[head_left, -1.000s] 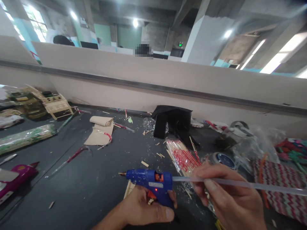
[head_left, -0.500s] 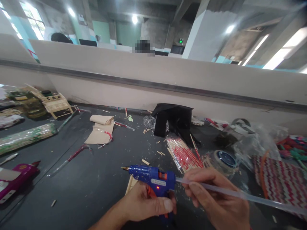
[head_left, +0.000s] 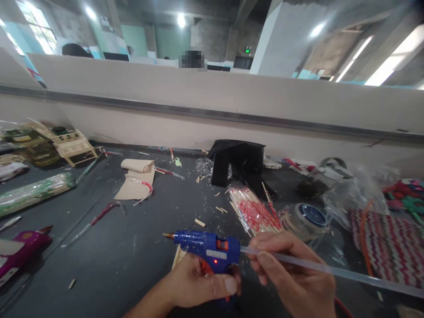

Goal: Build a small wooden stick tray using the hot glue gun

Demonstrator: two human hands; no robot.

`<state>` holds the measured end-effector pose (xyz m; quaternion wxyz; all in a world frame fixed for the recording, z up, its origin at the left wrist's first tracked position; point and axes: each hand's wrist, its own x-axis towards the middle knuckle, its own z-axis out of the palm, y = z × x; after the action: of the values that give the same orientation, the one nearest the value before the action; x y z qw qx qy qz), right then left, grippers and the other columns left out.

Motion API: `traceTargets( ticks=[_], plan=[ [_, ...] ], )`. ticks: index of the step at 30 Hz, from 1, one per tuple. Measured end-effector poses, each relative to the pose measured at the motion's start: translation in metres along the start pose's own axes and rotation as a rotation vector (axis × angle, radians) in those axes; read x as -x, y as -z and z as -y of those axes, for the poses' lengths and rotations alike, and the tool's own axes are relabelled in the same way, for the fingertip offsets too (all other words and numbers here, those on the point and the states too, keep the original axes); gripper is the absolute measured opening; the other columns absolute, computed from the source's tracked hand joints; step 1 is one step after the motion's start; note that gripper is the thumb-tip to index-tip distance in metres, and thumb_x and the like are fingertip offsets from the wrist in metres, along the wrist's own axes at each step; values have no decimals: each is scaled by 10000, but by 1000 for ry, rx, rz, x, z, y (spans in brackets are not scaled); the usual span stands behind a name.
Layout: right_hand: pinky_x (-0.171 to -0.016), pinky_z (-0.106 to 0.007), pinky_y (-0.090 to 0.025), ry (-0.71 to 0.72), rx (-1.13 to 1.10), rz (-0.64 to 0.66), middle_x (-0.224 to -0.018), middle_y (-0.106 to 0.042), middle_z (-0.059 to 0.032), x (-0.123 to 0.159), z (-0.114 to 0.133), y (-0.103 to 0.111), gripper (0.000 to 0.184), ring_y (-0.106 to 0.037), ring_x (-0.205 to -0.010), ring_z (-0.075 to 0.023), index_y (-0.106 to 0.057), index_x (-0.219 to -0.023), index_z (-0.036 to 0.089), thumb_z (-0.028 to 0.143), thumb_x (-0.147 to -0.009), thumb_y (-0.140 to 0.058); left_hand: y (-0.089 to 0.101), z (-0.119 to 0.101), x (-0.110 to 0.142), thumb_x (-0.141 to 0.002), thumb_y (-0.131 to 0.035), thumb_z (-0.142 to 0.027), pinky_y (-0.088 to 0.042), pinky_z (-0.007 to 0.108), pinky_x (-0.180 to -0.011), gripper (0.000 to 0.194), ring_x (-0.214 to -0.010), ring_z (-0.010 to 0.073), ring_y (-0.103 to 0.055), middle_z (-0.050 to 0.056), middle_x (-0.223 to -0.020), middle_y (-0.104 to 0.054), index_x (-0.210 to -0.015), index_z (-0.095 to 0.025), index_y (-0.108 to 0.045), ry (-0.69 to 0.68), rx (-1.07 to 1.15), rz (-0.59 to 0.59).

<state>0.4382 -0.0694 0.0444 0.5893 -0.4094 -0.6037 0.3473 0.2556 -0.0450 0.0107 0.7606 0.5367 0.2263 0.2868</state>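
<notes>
A blue hot glue gun [head_left: 207, 247] points to the left, its small red light lit. My left hand [head_left: 202, 282] is wrapped round its handle, thumb across the near side. From the gun's rear end runs a long translucent glue stick [head_left: 357, 277] out to the right edge. My right hand [head_left: 294, 274] pinches this stick between thumb and fingers, close behind the gun. Partly hidden under the gun and left hand lies a small light wooden piece [head_left: 178, 256]. Just beyond the right hand rests a clear packet of red-tipped sticks [head_left: 253, 210].
At left lie a purple glue gun [head_left: 23, 251], a green-patterned packet of sticks [head_left: 36, 192] and a little wooden chair [head_left: 73, 143]. Brown paper [head_left: 137, 179] and black material [head_left: 236, 161] sit farther back. A lidded jar [head_left: 311, 216] and zigzag fabric [head_left: 391, 247] are at right. A partition [head_left: 198, 95] stands behind.
The view has shifted slightly. Both hands keep their hold on the glue gun and the glue stick; the right hand sits marginally closer to the gun.
</notes>
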Motion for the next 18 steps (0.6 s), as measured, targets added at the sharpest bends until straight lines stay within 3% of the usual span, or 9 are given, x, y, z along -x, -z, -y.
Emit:
traceTargets(
  ticks=[11,18],
  plan=[
    [-388,-186,-500,-73,-73,6,-755,-639,-38,3,-2,-1,60,-582,-510,-104,-622,-801,200,145,-824,-613,-3,3,-1,-726,-652,-548,-418,224,-612,434,-633,98,-506,44,-744,-581,-825,-125,-646,17,35,11],
    [-413,-210,-499,-64,-30,-38,-673,-627,-31,23,15,18,85,-602,-550,-148,-621,-786,218,134,-793,-638,-40,8,0,-719,-617,-608,-402,224,-593,492,-600,97,-459,29,-678,-524,-782,-122,-661,-19,115,64]
  ],
)
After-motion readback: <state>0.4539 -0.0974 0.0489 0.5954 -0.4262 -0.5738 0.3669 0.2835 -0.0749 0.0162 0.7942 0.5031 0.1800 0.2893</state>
